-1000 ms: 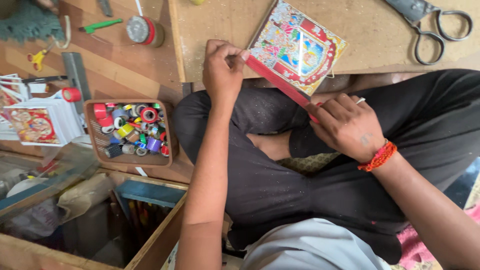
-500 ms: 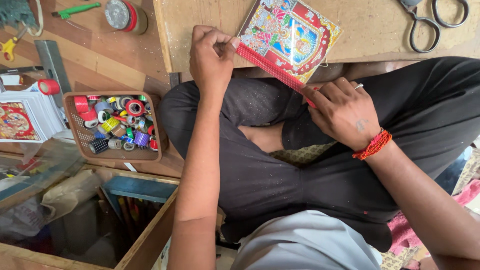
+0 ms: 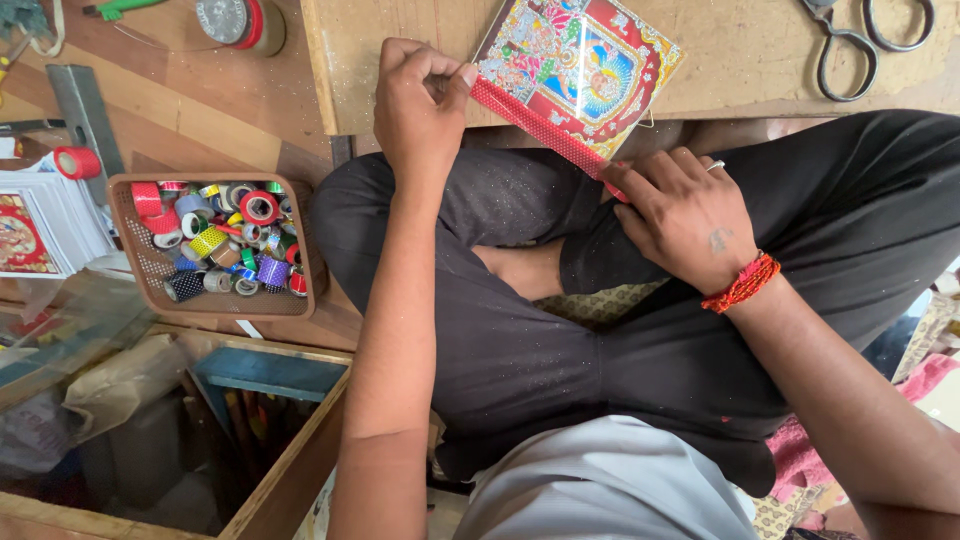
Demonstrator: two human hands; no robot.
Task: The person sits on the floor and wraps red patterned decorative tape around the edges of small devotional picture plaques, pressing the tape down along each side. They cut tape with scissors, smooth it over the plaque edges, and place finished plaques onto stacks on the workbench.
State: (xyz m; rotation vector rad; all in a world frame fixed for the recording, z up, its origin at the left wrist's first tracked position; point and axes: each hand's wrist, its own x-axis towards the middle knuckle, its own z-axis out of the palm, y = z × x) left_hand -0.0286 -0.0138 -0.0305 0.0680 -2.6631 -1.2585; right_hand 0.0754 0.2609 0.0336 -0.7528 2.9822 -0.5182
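Wooden tabletop [image 3: 400, 70] fills the top of view; the person sits cross-legged below it in dark trousers [image 3: 520, 340]. On the near tabletop edge, overhanging toward the lap, lies a glossy religious picture card [image 3: 580, 65], tilted, its near side trimmed w/ a red dotted tape strip [image 3: 535, 125]. Strip's long axis runs approx 10 o'clock to 4 o'clock, stretched between both hands. Left hand [image 3: 422, 105] sits at the 10 o'clock end, curled nearly into a fist, thumb and forefinger pinched together on the strip at the card's corner. Right hand [image 3: 685, 215] is at the 4 o'clock end, fingers bent and closed on the strip's lower end, ring on one finger, red thread bracelet [image 3: 742, 283] at the wrist. Each hand is right at its own end; neither is nearer overall. At 9 o'clock from the lap, a brown basket [image 3: 305, 235] holds many coloured tape rolls [image 3: 225, 245]. Scissors [image 3: 860, 40] lie at 1 o'clock on the tabletop, well apart from the card.
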